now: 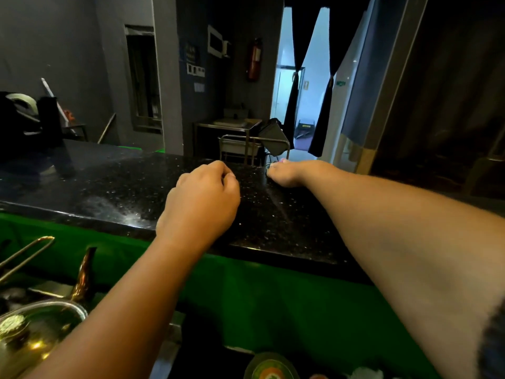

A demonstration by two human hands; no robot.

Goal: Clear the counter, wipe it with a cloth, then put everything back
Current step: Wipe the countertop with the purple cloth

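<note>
The left hand (202,198) hovers curled over the polished black tabletop (109,184), nothing visible in it. The right hand (292,172) reaches the far edge, fingertips (276,168) at a small glinting thing (269,166); grip unclear. It looks light, hard, slippery: pinch its sides

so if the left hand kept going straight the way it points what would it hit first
The left hand has bare counter ahead up to the far edge. Past that, probably the metal cart, though its depth is unclear.
</note>
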